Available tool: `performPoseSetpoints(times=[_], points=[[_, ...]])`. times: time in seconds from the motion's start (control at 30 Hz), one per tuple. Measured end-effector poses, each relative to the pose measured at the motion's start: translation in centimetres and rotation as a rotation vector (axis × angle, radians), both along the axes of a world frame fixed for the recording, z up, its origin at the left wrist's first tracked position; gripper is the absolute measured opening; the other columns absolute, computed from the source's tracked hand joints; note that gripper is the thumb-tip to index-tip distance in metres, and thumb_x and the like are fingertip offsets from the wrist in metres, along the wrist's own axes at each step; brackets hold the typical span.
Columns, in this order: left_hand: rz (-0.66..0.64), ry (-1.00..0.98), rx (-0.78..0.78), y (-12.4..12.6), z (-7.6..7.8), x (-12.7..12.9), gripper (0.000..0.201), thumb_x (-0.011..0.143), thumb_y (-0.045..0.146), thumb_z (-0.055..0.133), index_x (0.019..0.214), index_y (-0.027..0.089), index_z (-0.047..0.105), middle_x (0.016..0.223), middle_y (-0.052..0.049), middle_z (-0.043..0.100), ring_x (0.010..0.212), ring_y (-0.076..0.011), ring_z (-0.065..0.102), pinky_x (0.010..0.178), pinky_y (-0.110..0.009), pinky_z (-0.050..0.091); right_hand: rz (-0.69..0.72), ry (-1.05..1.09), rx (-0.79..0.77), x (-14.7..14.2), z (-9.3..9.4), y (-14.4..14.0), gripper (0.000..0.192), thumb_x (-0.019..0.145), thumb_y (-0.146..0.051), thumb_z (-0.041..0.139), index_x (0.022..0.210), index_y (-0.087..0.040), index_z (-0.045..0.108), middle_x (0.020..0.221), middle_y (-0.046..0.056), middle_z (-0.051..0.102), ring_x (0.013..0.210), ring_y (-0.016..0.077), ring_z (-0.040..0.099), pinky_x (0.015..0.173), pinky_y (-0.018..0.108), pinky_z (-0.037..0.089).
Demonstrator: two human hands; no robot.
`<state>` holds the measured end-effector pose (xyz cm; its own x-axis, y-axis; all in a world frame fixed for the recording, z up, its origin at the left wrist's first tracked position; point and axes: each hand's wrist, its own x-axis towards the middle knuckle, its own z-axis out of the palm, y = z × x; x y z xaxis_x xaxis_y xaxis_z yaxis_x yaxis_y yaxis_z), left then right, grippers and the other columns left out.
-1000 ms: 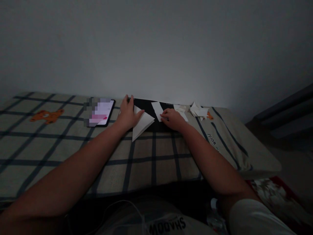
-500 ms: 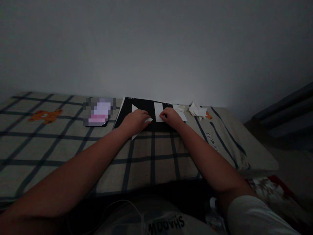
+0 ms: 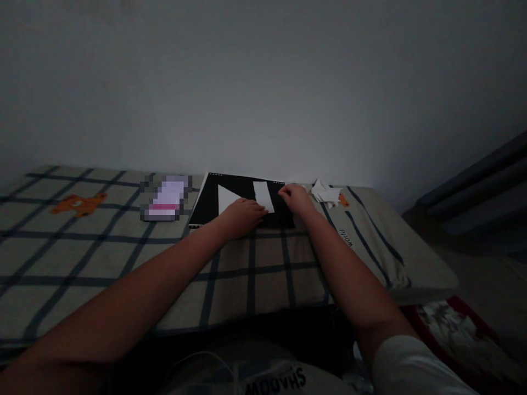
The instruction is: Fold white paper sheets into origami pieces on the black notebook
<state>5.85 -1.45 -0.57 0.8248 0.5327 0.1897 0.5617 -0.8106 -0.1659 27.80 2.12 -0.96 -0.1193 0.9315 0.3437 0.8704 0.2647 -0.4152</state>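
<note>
A black board (image 3: 209,202) lies flat on the checked bedcover, close to the wall. On it rest a white triangular folded paper (image 3: 225,196) and a white rectangular paper strip (image 3: 263,195). My left hand (image 3: 242,216) presses flat on the triangle's lower right part, with its fingertips reaching the strip's lower edge. My right hand (image 3: 296,198) rests at the board's right side, fingers curled on the surface just right of the strip. The dim light hides whether the right hand pinches any paper.
A phone (image 3: 166,197) with a lit screen lies left of the board. A heap of small white paper pieces (image 3: 326,191) sits to the right, near the wall. The bed's edge (image 3: 428,285) drops off at the right.
My left hand slid from the board's left edge rightward onto the triangle paper, flattening it. My right hand shifted a little to the right of the strip. The view tilted slightly.
</note>
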Motion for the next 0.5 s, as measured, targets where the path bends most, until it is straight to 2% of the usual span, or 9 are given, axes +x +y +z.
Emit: performPoseSetpoints(times=[0.17,0.33,0.4,0.5], points=[[-0.034,0.027,0.047,0.1,0.0,0.2,0.037,0.09,0.014,0.05,0.123,0.025,0.062,0.111,-0.006,0.071,0.104,-0.0206,0.061,0.083,-0.034,0.039,-0.185,-0.1,-0.002,1.6,0.1,0.0,0.019,0.084,-0.019,0.054,0.087,-0.017,0.072,0.09,0.011,0.072,0.084,0.0218,0.063,0.079,0.035,0.046],[-0.089,0.047,0.062,-0.1,-0.2,0.4,0.035,0.09,0.014,0.05,0.121,0.021,0.064,0.104,-0.007,0.073,0.094,-0.0223,0.065,0.079,-0.035,0.042,-0.199,-0.139,-0.02,1.5,0.2,-0.2,0.023,0.083,-0.015,0.052,0.089,-0.018,0.073,0.096,0.012,0.07,0.09,0.0234,0.063,0.083,0.038,0.046],[-0.101,0.033,0.059,-0.4,-0.1,0.4,0.033,0.09,0.014,0.049,0.119,0.019,0.065,0.101,-0.007,0.073,0.091,-0.0233,0.065,0.078,-0.036,0.044,-0.082,-0.143,0.022,1.1,0.4,-0.4,0.022,0.083,-0.014,0.053,0.09,-0.019,0.073,0.099,0.01,0.069,0.094,0.0221,0.061,0.087,0.037,0.045],[-0.098,-0.054,0.049,-0.9,0.2,0.0,0.032,0.091,0.016,0.047,0.115,0.018,0.067,0.106,-0.009,0.072,0.095,-0.0231,0.065,0.082,-0.036,0.047,0.298,-0.146,0.053,0.3,0.7,-0.9,0.017,0.084,-0.018,0.059,0.093,-0.02,0.073,0.104,0.007,0.067,0.101,0.0183,0.058,0.092,0.033,0.043]])
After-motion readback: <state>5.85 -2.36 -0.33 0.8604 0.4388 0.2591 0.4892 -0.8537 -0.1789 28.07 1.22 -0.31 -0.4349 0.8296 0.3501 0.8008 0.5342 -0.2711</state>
